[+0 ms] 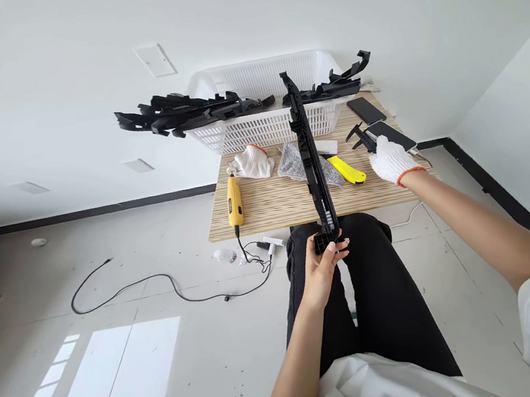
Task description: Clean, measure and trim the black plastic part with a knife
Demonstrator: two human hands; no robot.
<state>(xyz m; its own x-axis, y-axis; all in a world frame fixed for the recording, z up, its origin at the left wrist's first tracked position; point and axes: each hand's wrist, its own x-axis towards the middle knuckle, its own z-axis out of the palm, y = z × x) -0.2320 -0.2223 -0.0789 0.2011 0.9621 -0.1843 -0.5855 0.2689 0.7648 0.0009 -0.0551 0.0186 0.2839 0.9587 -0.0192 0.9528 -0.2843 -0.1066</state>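
My bare left hand (323,263) grips the near end of a long black plastic strip (311,157), which reaches away from me over the small wooden table (276,207). My right hand (390,160), in a white knit glove, rests at the table's right side on a black caliper (360,136), beside a dark tablet (393,134). Its fingers curl down around the caliper. A yellow utility knife (347,169) lies just left of that hand.
A white basket (262,101) at the back carries more black plastic parts (191,111). A yellow rotary tool (234,201), a spare white glove (253,161), a grey cloth (295,160) and a phone (366,110) lie on the table. A cable (158,286) trails on the floor.
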